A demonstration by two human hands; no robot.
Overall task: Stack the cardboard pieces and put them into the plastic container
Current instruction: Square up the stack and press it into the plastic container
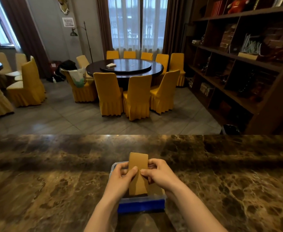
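A stack of brown cardboard pieces (138, 162) stands nearly upright in front of me, held from both sides. My left hand (121, 178) grips its left edge with the thumb on the front face. My right hand (160, 174) grips the right edge, thumb also on the front. Beneath the hands sits a clear plastic container (141, 204) with a blue near edge; its far left corner (114, 165) shows behind my left hand. The lower end of the stack reaches down into the container. How many pieces make up the stack is hidden.
The container rests on a dark brown marble counter (53, 173) that runs across the whole view. Beyond its far edge lie a tiled floor, a round table with yellow chairs (138, 96), and a wooden shelf unit (247, 64) on the right.
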